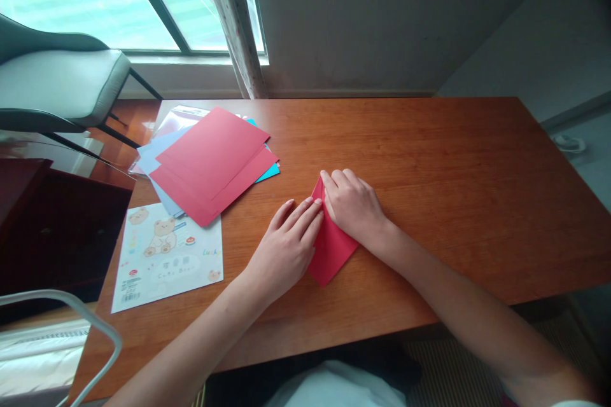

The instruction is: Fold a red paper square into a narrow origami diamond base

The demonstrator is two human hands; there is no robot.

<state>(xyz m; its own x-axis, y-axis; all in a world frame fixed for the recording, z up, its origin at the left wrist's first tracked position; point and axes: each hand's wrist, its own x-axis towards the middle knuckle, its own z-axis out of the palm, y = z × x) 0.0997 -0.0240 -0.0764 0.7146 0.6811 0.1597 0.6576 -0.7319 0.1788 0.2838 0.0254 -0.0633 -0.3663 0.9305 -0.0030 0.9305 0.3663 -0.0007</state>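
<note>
A folded piece of red paper (331,253) lies on the wooden table in front of me, its narrow tip pointing away and its wider end towards me. My left hand (293,245) rests on its left side, the fingers stretched out and their tips on the paper near the middle crease. My right hand (352,203) is curled over the upper right edge, closed on the paper close to the tip. Part of the folded shape is hidden beneath both hands.
At the left of the table (453,159) lies a stack of red sheets (214,152) over pale blue and bright blue paper and a clear plastic sleeve. Nearer is a white bear-printed sheet (167,254). A chair (62,82) stands beyond the table's left edge, by the window.
</note>
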